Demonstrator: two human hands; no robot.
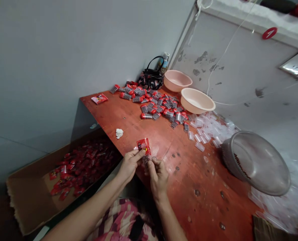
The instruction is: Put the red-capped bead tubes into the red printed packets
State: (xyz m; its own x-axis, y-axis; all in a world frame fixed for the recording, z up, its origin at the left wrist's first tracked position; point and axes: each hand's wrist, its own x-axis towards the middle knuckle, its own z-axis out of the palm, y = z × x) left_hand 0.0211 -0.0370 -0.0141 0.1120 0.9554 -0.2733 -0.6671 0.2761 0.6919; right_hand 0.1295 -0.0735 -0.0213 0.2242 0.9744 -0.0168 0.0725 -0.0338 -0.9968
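Near the front edge of the red table [189,174], my left hand [129,164] is closed on a small red printed packet [144,145]. My right hand [159,174] pinches at a small clear container with dark beads [146,159], just below the packet. Container and packet touch or overlap; whether one is inside the other I cannot tell. Farther back lies a heap of red-capped clear containers [161,105] filled with dark beads. To its right are several empty clear containers [210,129].
A cardboard box [28,197] full of red packets stands low at the left. A grey basin [259,160] with dark beads tilts at the right. Pink [176,80] and cream [197,100] basins, a black handbag [151,78], a white crumpled scrap [119,133] and another packet [99,98] lie about.
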